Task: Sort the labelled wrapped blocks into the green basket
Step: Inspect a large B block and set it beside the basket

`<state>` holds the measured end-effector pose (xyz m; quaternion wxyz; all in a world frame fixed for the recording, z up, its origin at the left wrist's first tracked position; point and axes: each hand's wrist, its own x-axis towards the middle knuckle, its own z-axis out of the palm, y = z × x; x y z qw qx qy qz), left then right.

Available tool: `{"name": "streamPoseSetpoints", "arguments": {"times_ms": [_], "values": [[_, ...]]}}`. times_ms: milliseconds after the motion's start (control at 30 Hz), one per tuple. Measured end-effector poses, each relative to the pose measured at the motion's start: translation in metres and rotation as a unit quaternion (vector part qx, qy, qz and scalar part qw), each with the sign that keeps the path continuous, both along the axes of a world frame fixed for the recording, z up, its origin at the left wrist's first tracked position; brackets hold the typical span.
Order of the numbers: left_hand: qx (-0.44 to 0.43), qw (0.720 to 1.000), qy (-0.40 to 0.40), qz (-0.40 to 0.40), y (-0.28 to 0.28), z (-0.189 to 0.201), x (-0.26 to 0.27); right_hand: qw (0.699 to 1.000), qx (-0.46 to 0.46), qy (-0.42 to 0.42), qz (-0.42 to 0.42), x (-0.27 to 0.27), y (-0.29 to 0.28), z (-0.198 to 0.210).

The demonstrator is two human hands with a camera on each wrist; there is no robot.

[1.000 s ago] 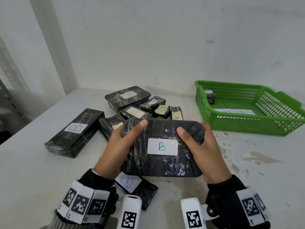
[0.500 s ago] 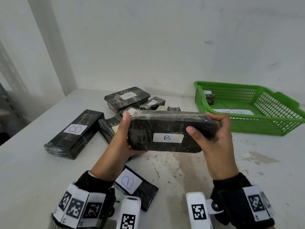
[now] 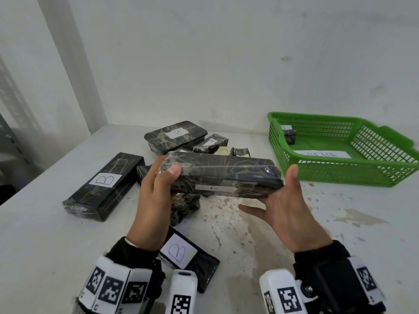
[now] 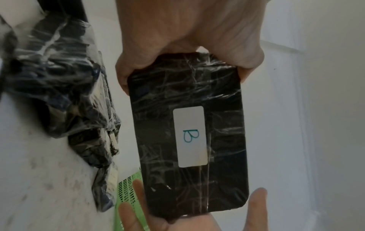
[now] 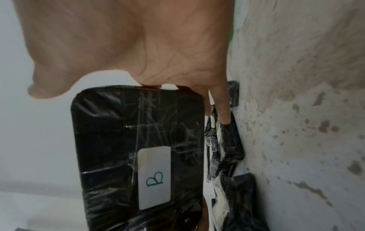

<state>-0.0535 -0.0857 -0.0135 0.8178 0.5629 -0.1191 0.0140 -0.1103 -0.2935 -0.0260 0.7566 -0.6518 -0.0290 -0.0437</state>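
I hold a black film-wrapped block (image 3: pixel 222 175) with a white "B" label above the table, roughly level. My left hand (image 3: pixel 163 177) grips its left end, thumb on top and fingers underneath. My right hand (image 3: pixel 281 200) supports the right end with its palm and straight fingers, the thumb raised off the block. The left wrist view shows the label face of the block (image 4: pixel 187 132), and so does the right wrist view (image 5: pixel 138 156). The green basket (image 3: pixel 340 175) stands to the right, beyond the block. It holds a small wrapped block (image 3: pixel 289 135) and a paper sheet (image 3: pixel 322 154).
A long "B" block (image 3: pixel 104 184) lies at the left. A flat "B" block (image 3: pixel 188 257) lies near my left wrist. A wide block (image 3: pixel 175 137) and several small ones (image 3: pixel 210 143) are piled behind my hands. White walls close the back and left.
The block has risen, shifted right towards the basket and tipped so its label faces down and forward. My right hand's fingers and thumb have straightened and loosened from it.
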Motion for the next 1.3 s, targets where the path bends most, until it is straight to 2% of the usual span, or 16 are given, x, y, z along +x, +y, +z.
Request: {"name": "streamPoseSetpoints", "arguments": {"times_ms": [67, 233, 400, 800, 1133, 1300], "values": [[0.006, 1.000, -0.011, -0.010, 0.000, 0.001, -0.001, 1.000, -0.005, -0.010, -0.016, 0.001, 0.002, -0.001], [0.034, 0.997, -0.043, -0.060, 0.000, 0.000, -0.003, 0.993, 0.068, -0.076, -0.050, 0.003, -0.003, -0.002], [0.067, 0.987, -0.019, -0.142, 0.002, -0.004, 0.002, 0.991, 0.058, -0.103, -0.059, 0.004, -0.009, -0.001], [0.074, 0.983, 0.001, -0.166, 0.003, -0.005, 0.003, 0.992, 0.051, -0.095, -0.071, 0.006, -0.006, -0.004], [0.066, 0.985, -0.002, -0.161, 0.005, -0.005, 0.006, 0.995, -0.026, -0.068, -0.063, 0.002, -0.008, -0.001], [0.075, 0.982, -0.008, -0.171, 0.003, -0.009, 0.008, 0.997, -0.024, -0.063, -0.049, 0.002, -0.011, 0.001]]}}
